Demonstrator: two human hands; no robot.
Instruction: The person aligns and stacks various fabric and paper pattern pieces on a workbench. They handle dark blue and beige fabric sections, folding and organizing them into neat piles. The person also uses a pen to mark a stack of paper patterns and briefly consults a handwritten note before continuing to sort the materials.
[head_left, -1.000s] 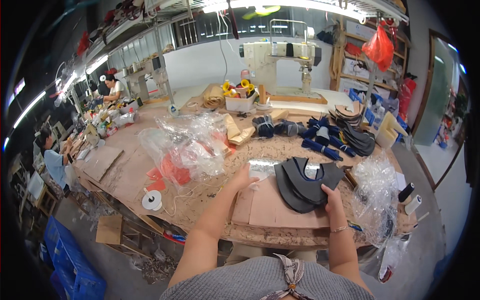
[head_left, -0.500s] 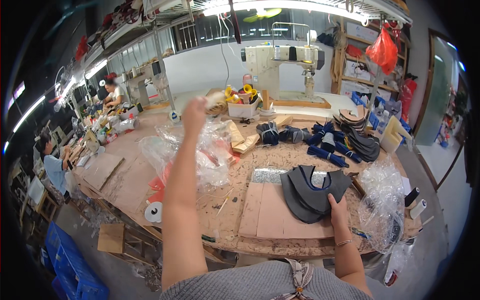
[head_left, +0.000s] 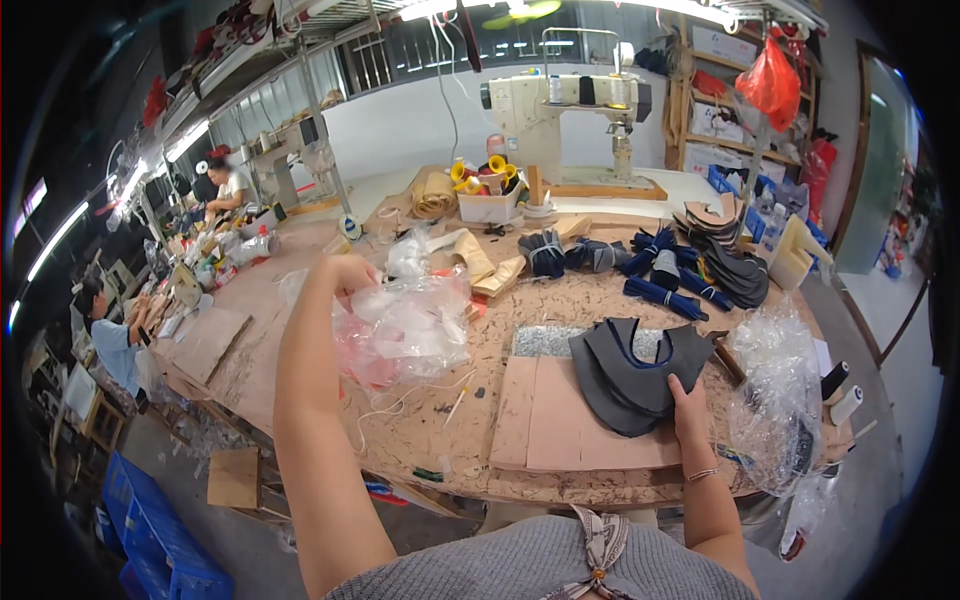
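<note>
In my right hand (head_left: 686,405) is a small stack of dark grey, curved shoe-upper pieces (head_left: 625,395) with navy inner edges. My thumb lies on top of them at their right side, and the other fingers are hidden below. The pieces are over a pinkish-tan board (head_left: 545,425) at the table's front. My left hand (head_left: 345,272) is farther off to the left, its fingers bent down into a crumpled clear plastic bag (head_left: 415,325); the fingertips are partly hidden. Red material shows through the plastic.
Bundled navy and grey pieces (head_left: 655,260) lie behind the board, with stacked curved pieces (head_left: 735,265) to their right. More clear plastic (head_left: 770,390) and thread cones (head_left: 845,403) are at the right edge. A sewing machine (head_left: 570,130) stands at the back. Two people work at far left.
My left hand has come down from above the table onto the plastic bag, which has shifted and bunched up. My right hand still holds the grey pieces in nearly the same place.
</note>
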